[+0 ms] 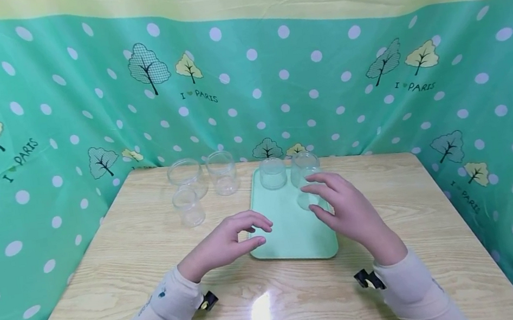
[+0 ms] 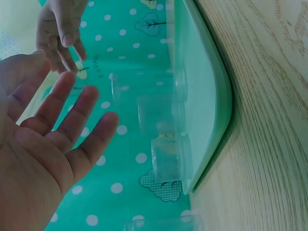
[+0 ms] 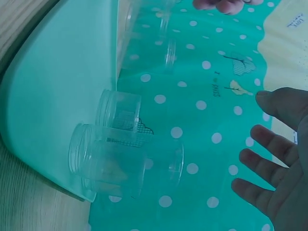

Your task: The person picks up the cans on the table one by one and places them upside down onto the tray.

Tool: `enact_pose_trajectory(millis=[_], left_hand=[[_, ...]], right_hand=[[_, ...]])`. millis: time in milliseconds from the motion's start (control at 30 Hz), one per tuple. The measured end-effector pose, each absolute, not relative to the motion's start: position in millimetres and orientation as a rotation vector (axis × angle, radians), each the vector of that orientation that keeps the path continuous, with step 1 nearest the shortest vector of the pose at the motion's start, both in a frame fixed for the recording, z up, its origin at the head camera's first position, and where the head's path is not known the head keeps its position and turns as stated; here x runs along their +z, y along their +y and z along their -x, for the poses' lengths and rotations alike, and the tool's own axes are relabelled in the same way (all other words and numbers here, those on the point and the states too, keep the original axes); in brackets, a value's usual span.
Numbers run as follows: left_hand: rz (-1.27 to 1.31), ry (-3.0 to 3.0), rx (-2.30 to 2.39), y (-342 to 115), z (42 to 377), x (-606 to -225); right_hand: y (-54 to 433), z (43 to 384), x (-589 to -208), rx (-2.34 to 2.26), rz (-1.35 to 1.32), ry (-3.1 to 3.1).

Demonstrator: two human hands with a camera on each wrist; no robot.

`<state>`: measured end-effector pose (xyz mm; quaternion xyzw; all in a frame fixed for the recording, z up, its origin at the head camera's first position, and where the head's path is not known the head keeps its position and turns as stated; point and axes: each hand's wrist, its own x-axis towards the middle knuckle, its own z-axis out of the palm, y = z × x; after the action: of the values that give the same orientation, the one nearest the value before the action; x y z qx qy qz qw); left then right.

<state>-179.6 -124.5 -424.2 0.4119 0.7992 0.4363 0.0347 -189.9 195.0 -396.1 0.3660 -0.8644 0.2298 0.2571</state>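
Note:
My left hand (image 1: 235,238) hovers over the near left edge of the pale green tray (image 1: 293,245), fingers loosely bent and holding nothing. Over the tray's right side is my right hand (image 1: 347,210), its fingers spread and relaxed. In the head view those fingers overlap a clear tall jar (image 1: 308,200); the right wrist view shows the hand apart from the jars. Behind stand a short clear jar (image 1: 273,175) and another clear jar (image 1: 305,163), both on the tray. The tray jars have their ringed ends down, as the tall jar (image 3: 127,154) shows.
Left of the tray, on the wooden table (image 1: 122,288), stand a wide clear jar (image 1: 186,172), a tall clear jar (image 1: 223,178) and a smaller clear jar (image 1: 189,210). A green dotted curtain (image 1: 238,97) closes off the back and sides.

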Motion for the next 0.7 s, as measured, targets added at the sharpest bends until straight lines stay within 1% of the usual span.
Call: enact_pose_trajectory(millis=[333, 700], left_hand=[[-1.233, 2.521, 1.327, -123, 180, -420], [-1.161, 2.617, 1.246, -135, 173, -424]], right_hand=[[197, 187, -392, 0.622, -1.005, -2.326], [193, 186, -395, 0.632, -1.019, -2.34]])
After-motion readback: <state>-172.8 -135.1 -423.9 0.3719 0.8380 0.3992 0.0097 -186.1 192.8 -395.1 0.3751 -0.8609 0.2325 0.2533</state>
